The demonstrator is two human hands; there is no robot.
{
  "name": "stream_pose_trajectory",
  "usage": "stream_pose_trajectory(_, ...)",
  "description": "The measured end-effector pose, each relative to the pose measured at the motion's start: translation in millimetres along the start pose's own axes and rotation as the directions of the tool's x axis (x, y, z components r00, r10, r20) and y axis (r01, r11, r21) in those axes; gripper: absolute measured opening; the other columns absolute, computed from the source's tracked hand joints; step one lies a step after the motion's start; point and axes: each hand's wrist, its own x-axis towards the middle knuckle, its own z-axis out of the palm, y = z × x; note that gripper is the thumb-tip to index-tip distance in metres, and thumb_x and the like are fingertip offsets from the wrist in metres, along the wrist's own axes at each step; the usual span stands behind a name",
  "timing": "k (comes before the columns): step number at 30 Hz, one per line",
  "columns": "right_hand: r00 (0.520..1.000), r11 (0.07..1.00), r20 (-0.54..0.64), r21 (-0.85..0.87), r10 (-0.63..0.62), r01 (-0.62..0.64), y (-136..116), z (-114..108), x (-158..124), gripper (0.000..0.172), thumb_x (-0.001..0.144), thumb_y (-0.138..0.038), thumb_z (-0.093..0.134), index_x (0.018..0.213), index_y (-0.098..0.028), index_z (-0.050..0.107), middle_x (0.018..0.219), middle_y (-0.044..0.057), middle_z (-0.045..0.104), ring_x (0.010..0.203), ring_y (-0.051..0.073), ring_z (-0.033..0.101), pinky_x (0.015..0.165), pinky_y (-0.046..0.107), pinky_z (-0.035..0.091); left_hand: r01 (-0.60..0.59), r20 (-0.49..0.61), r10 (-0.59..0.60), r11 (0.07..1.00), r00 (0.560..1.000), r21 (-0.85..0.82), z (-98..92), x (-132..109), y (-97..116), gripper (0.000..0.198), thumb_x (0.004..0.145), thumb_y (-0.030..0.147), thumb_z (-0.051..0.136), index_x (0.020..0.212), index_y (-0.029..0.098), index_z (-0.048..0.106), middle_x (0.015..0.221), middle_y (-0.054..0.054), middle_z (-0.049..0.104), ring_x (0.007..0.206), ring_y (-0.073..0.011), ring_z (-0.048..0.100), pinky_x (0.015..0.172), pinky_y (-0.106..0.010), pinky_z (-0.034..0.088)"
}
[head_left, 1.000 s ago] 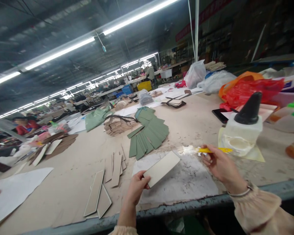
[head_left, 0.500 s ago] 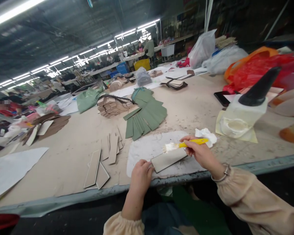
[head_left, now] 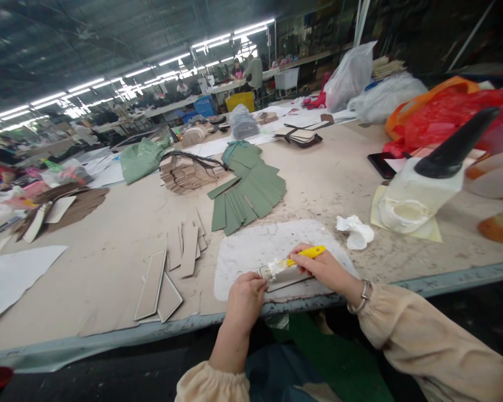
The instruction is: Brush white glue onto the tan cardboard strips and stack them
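Observation:
In my right hand (head_left: 318, 269) is a yellow-handled brush (head_left: 308, 255), its bristles covered in white paste. The bristles are over the left end of a flat beige strip (head_left: 291, 278) with a dark edge. My left hand (head_left: 248, 293) pinches that end of the strip, fingers closed. Beneath the strip lies a white sheet (head_left: 235, 254) with dark smudges, near the table's front edge. Left of my left hand are beige panels with pale borders (head_left: 151, 285) and several narrow beige strips (head_left: 189, 251).
Fanned green pieces (head_left: 251, 195) and a tied beige stack (head_left: 190, 172) lie beyond the sheet. To the right are crumpled white paper (head_left: 355, 231), a white container (head_left: 423, 192) with a black handle, a phone (head_left: 381, 165) and red plastic bags (head_left: 452, 120). People are in the background.
The brush has moved left and down along the strip with my right hand, its bristles now near my left fingers. My left hand keeps its hold. The camera view has shifted slightly.

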Motion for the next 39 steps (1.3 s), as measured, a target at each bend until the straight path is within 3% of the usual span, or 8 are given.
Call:
stream_pose_trajectory(9, 0.999, 0.997, 0.006, -0.072, -0.039, 0.04, 4, 4, 2, 0.024, 0.083, -0.04, 0.052, 0.086, -0.018, 0.06, 0.057, -0.003, 0.056, 0.054, 0.011, 0.051, 0.053, 0.023, 0.038, -0.02, 0.035, 0.02, 1.0, 0.999, -0.009, -1.9, 3, 2, 0.021, 0.085, 0.02, 0.053, 0.077, 0.019, 0.073, 0.086, -0.005, 0.063, 0.085, -0.0171, 0.056, 0.08, -0.027, 0.044)
stream_pose_trajectory(15, 0.989, 0.969, 0.044, -0.196, -0.144, 0.15, -5, 3, -5, 0.016, 0.081, -0.03, 0.051, 0.077, -0.019, 0.062, 0.063, -0.002, 0.057, 0.059, 0.011, 0.05, 0.058, 0.023, 0.039, -0.075, 0.139, 0.075, 0.997, 0.987, -0.003, -10.5, 2, 3, 0.02, 0.083, 0.016, 0.053, 0.079, 0.02, 0.072, 0.093, -0.004, 0.06, 0.086, -0.0158, 0.056, 0.079, -0.026, 0.043)
stream_pose_trajectory(23, 0.971, 0.927, 0.102, -0.291, -0.217, 0.238, -7, -16, -13, 0.016, 0.081, -0.028, 0.05, 0.076, -0.02, 0.063, 0.07, -0.001, 0.061, 0.065, 0.012, 0.052, 0.062, 0.024, 0.04, -0.012, 0.165, 0.001, 0.998, 0.986, 0.062, -10.9, 2, 5, 0.016, 0.082, 0.02, 0.056, 0.077, 0.021, 0.072, 0.095, -0.002, 0.06, 0.079, -0.0135, 0.056, 0.073, -0.025, 0.041)
stream_pose_trajectory(34, 0.98, 0.902, -0.112, -0.419, -0.163, 0.102, -3, -69, -19, 0.016, 0.079, -0.03, 0.052, 0.071, -0.021, 0.062, 0.06, -0.002, 0.056, 0.058, 0.013, 0.05, 0.056, 0.026, 0.037, 0.007, 0.155, -0.021, 0.996, 0.988, 0.09, -12.8, 1, 8, 0.017, 0.084, 0.024, 0.055, 0.08, 0.024, 0.072, 0.097, -0.001, 0.06, 0.077, -0.0124, 0.057, 0.071, -0.024, 0.04)
stream_pose_trajectory(39, 0.955, 0.903, -0.235, -0.425, -0.179, 0.065, -3, -72, -23, 0.016, 0.079, -0.034, 0.055, 0.071, -0.021, 0.062, 0.061, -0.002, 0.057, 0.058, 0.014, 0.051, 0.059, 0.027, 0.038, 0.008, 0.174, -0.022, 0.997, 0.985, 0.079, -12.5, 2, 9, 0.019, 0.084, 0.022, 0.054, 0.078, 0.023, 0.072, 0.096, -0.001, 0.06, 0.073, -0.0114, 0.058, 0.07, -0.023, 0.041)
